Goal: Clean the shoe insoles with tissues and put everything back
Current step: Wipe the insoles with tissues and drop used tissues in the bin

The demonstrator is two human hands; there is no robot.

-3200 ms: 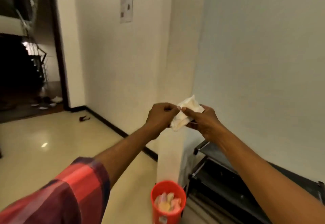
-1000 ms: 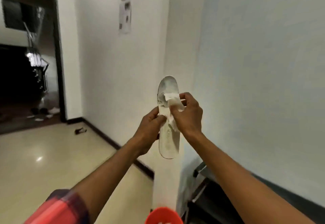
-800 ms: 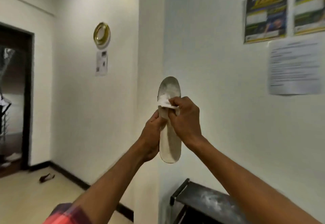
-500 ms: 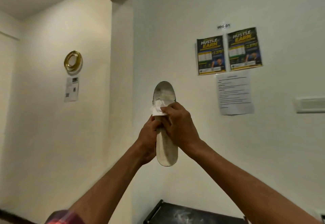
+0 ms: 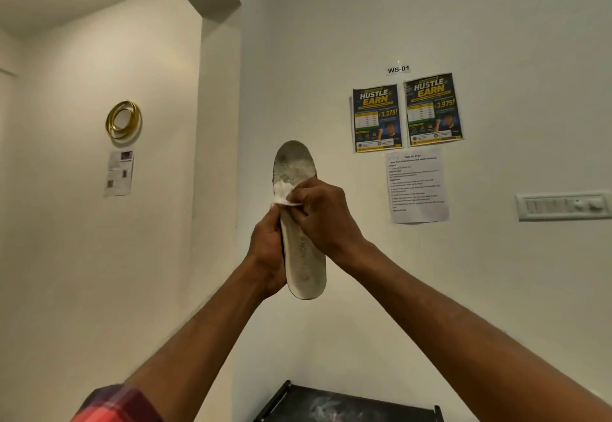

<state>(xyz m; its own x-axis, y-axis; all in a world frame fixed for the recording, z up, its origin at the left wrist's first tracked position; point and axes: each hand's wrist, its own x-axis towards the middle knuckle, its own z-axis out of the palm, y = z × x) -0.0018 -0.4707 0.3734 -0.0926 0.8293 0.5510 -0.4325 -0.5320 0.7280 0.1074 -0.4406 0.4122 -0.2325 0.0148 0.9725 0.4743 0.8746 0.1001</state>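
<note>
- I hold a white shoe insole [image 5: 306, 266] upright in front of me, at about chest height before the white wall, its toe end pointing up and its heel end down.
- My left hand [image 5: 268, 249] grips the insole from the left edge, fingers wrapped behind its lower half and thumb at the near side.
- My right hand [image 5: 326, 219] pinches a crumpled white tissue [image 5: 281, 193] in curled fingers and presses it against the insole's face, just below the toe area.
- The toe area above the tissue is grey and smudged; the heel half bears faint printed lettering that I cannot read.
- My left arm wears a red plaid sleeve [image 5: 116, 405], rolled up past the forearm; my right forearm is bare.
- On the wall to the right hang two "Hustle Earn" posters [image 5: 376, 118], a "WS-01" label [image 5: 398, 69] above them, a printed sheet [image 5: 417, 186] below, and a switch panel [image 5: 563, 206] further right.
- On the left wall hang a gold ring [image 5: 123, 120] and a small paper [image 5: 120, 173] under it.
- The dark top of a rack [image 5: 347, 405] shows at the bottom edge, well below my hands.
</note>
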